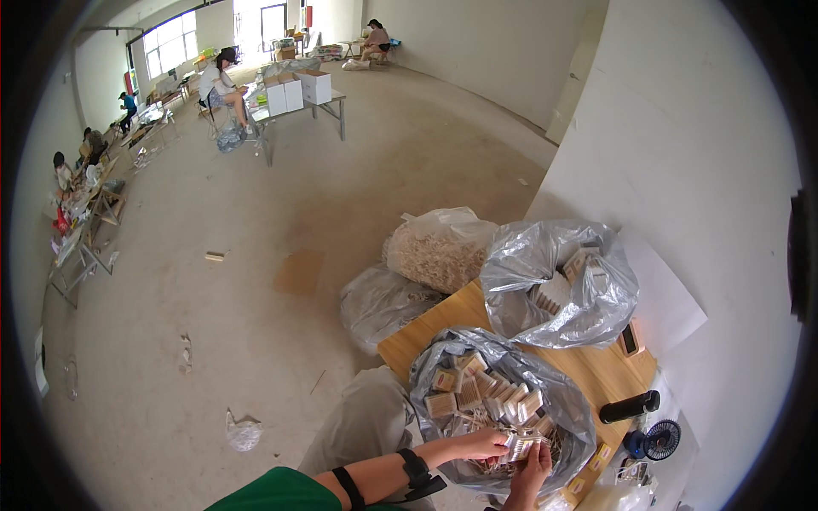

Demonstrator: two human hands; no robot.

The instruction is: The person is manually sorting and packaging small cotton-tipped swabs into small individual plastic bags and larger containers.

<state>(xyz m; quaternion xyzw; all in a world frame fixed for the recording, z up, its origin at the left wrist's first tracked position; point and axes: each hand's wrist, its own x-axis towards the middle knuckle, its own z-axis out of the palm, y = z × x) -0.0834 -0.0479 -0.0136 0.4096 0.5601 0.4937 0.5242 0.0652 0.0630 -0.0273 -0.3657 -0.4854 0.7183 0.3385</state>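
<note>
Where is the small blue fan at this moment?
In the head view, the small blue fan sits at the lower right on the wooden table, just below the black bottle and right of the nearer grey bag.

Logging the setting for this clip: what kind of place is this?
Probably a bare workshop or packing hall. The floor is rough and littered, other people sit at long work tables with white boxes, and both hands work over a grey plastic bag full of small packets.

My one head-worn fisheye view looks down and forward from close above my hands (511, 456) at the wooden surface (596, 370), taking in the concrete floor (256, 324) beyond.
</note>
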